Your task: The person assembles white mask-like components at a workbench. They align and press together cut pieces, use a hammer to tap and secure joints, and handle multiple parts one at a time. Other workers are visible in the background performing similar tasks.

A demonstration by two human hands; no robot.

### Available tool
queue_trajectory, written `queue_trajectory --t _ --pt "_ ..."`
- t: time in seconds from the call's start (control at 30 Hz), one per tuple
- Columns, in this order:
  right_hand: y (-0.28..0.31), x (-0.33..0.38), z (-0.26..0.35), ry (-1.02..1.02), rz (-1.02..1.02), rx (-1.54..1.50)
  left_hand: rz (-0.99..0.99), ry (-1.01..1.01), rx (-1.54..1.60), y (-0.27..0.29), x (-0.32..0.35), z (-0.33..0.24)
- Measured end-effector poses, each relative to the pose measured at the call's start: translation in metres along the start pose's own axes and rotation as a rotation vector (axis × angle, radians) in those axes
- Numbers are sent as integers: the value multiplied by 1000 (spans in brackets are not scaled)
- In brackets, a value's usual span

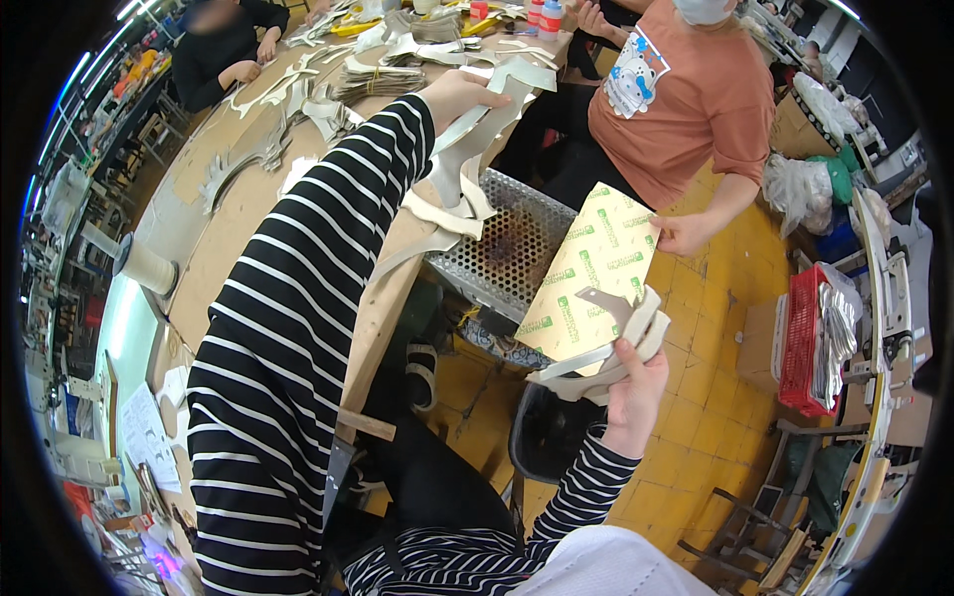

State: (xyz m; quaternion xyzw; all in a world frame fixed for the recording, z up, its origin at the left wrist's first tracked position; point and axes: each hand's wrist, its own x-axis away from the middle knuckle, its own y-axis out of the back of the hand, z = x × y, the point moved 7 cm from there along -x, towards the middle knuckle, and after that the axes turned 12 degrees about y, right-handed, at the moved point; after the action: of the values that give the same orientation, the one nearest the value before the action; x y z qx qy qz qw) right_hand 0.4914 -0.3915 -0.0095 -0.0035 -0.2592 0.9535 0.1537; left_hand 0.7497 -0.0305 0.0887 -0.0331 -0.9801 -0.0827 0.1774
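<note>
Two hands loaded: left hand (465, 96) pinching pale cut panel (485, 131), right hand (639, 385) clamped on curved off-white pieces (646, 326). Judged step: collecting; next move likely needs steady right grip.

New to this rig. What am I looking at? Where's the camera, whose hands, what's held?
No robot here: one person working bare-handed. The single picture comes from a wide fisheye camera on their head, looking down, hence the bent edges and dark corners. The black-and-white striped sleeves are theirs.

The left hand, reaching across the table, holds a pale cut piece. The right hand holds several curved off-white pieces.

On the table lie more pale cut shapes, some in a stack. Beside it stands a perforated metal box. A co-worker's hand is at the edge of a yellow printed sheet.
</note>
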Motion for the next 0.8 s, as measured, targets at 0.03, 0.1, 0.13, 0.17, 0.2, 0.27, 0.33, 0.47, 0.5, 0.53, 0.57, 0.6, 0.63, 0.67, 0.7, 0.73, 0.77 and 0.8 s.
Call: queue_trajectory --t 0.03,0.1,0.13,0.17,0.2,0.27,0.33,0.47,0.5,0.53,0.57,0.6,0.63,0.67,0.7,0.73,0.77,0.8 --pt "-5 4 -1 -3 27 -6 -10 3 -2 1 0 1" --pt "-14 12 -5 -29 69 -29 -28 2 -12 5 1 0" --pt "-19 16 -6 -41 84 -62 -33 -1 -20 6 3 -1" --pt "-23 19 -8 -53 91 -51 -48 12 -28 9 5 -1" --pt "-27 22 -8 -62 101 -56 -30 3 -22 8 9 -3" --pt "-33 29 -8 -89 109 -59 -22 36 2 9 19 -2" --pt "-36 36 -4 -85 116 -44 -1 10 7 8 39 -2" --pt "-39 47 5 -79 130 -51 49 -22 70 2 92 0" --pt "-37 49 8 -79 119 -50 61 -20 66 0 106 2" --pt "-37 51 14 -47 139 -86 62 -10 61 -1 119 3" --pt "-37 53 17 -50 154 -93 89 -1 108 -4 129 2" --pt "-34 54 21 -52 152 -95 108 25 153 -10 137 4" --pt "-30 55 26 -50 151 -83 118 54 207 -17 143 7" --pt "-25 55 32 -10 135 -89 147 29 221 -32 146 8" --pt "-19 55 39 11 123 -82 161 45 133 -47 145 10" --pt "-14 54 45 34 113 -84 185 9 117 -68 142 12" --pt "-8 55 52 52 102 -87 199 -19 94 -96 137 18" --pt "-1 55 59 72 85 -74 236 20 126 -126 126 26"
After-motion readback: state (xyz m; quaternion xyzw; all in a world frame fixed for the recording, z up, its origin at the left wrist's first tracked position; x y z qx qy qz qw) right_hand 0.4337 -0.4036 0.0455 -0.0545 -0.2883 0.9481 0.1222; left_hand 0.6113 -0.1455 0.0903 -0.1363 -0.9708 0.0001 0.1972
